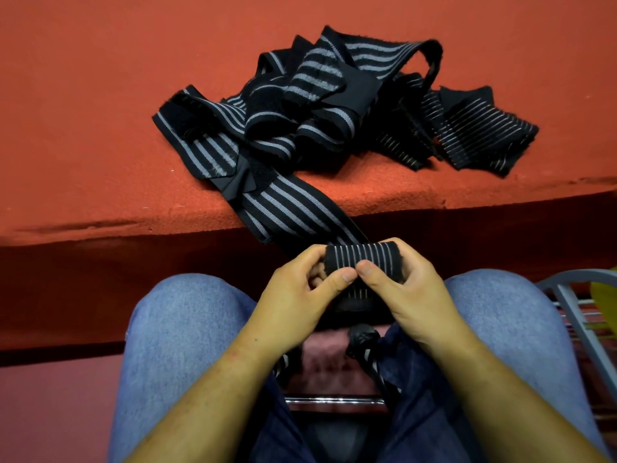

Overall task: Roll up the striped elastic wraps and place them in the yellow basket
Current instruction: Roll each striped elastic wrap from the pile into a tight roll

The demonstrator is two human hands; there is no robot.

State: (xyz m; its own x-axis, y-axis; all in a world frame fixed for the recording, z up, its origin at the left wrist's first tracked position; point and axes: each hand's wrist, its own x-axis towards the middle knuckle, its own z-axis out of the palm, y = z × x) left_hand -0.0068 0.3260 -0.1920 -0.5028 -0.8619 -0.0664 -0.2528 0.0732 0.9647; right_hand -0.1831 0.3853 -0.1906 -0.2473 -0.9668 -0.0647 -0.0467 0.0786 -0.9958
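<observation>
While the half-rolled wrap (362, 257) is pinched at both ends by the thumbs and curled fingers of the left hand (300, 289) and the right hand (400, 285), it is held above the knees, its long axis lying left to right; its loose tail is seen hanging near, between the legs. Farther off, a broad-striped band (290, 208) is draped off the red surface (100, 128) from the pile of wraps (334, 105); a yellow sliver (606, 294), perhaps the basket, is glimpsed at the right edge, nearer the right hand.
</observation>
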